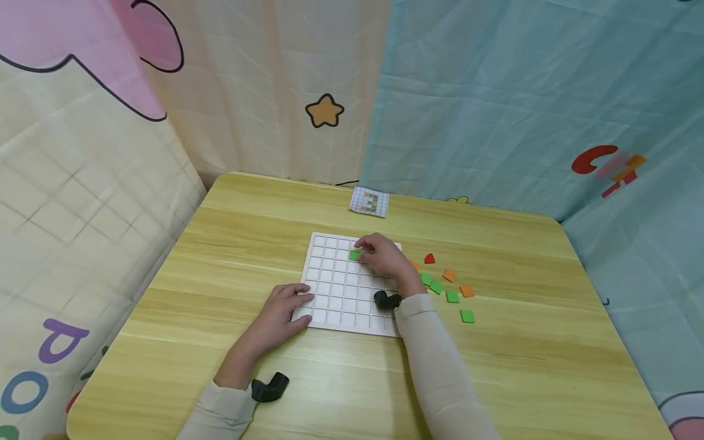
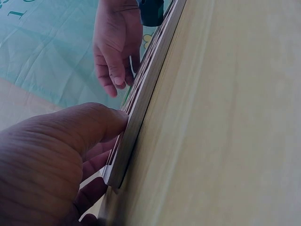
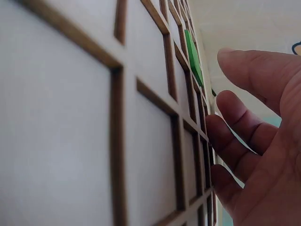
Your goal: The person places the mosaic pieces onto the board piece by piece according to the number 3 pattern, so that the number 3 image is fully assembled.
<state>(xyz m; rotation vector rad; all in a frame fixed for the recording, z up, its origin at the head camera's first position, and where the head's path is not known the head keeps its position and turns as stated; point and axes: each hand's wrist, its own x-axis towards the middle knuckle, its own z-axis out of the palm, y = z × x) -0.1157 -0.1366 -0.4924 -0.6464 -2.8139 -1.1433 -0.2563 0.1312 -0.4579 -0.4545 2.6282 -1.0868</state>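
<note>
A white grid board (image 1: 330,304) lies on the table, its square cells framed by raised ridges. One green square tile (image 1: 354,255) is on the board's far part; the right wrist view shows the green tile (image 3: 193,59) standing a little proud of the ridges. Beside that tile hovers my right hand (image 1: 382,256), its relaxed fingers apart and nothing between them. My left hand (image 1: 284,315) rests on the board's near left corner. In the left wrist view the left thumb (image 2: 101,123) touches the board's edge, with the other fingers partly hidden behind it.
Right of the board lie several loose green tiles (image 1: 453,296), orange tiles (image 1: 449,275) and a red rounded piece (image 1: 429,258); my right arm covers part of this group. A printed pattern card (image 1: 369,201) sits near the wooden table's (image 1: 264,214) far edge, before hanging curtains (image 1: 467,91).
</note>
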